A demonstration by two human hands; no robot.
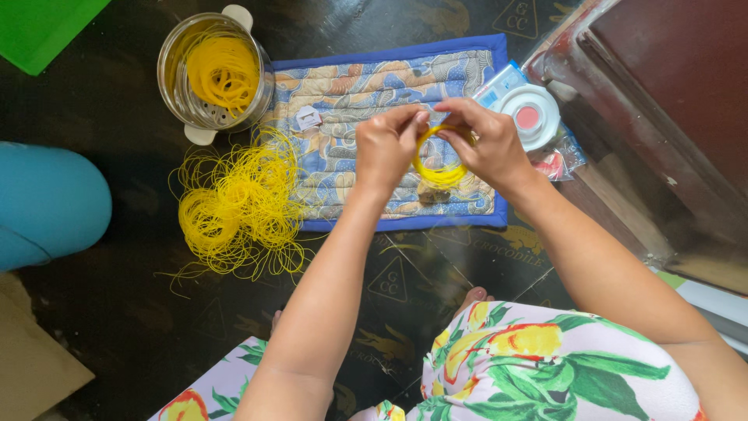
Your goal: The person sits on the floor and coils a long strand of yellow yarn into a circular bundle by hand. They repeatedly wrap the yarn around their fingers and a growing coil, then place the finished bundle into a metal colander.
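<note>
My left hand [387,143] and my right hand [483,142] hold a small bundle of yellow thread loops [438,165] between them, above a quilted mat with a blue border [366,86]. Both hands pinch the loops with fingertips at the top. A loose tangled heap of yellow thread [238,206] lies on the dark floor at the mat's left edge. More yellow thread sits coiled in a perforated metal pot [175,86] at the far left of the mat. A small white clip-like piece [308,118] rests on the mat.
A round white lid with a pink centre [531,115] lies on plastic packets right of the mat. Dark red wooden furniture [662,101] fills the right. A blue rounded object [47,203] sits at left, a green sheet [39,27] top left, cardboard [31,359] bottom left.
</note>
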